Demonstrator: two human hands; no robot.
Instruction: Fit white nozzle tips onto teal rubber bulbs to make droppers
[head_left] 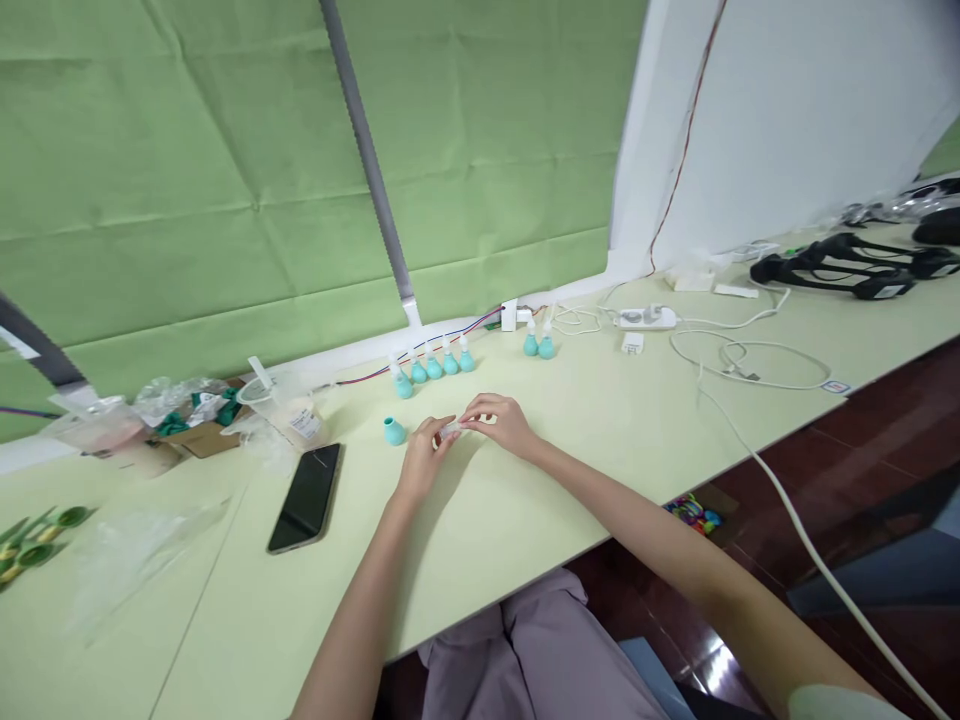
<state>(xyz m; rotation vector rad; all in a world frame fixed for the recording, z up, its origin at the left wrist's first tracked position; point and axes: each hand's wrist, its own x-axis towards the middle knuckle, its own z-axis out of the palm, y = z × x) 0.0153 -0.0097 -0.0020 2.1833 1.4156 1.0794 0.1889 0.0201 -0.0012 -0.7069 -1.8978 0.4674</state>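
Observation:
Above the middle of the table, my left hand (425,455) and my right hand (501,424) meet at a small translucent white nozzle piece (451,429). The fingers of my left hand are closed around its left part, while my right thumb and fingertips pinch its right end. Just left of my left hand stands a turquoise bulb (394,431) with an open top. Behind my hands is a row of several turquoise bulbs with clear white nozzles (434,367). Two more such bulbs (538,346) stand farther right, near the wall.
A black phone (306,498) lies at left. Behind it are a plastic cup (289,412), another cup (131,440) and crumpled bags. A power strip (645,318) with loose white cables sits at right, and black headsets (847,265) lie beyond. Green items (37,545) are at far left.

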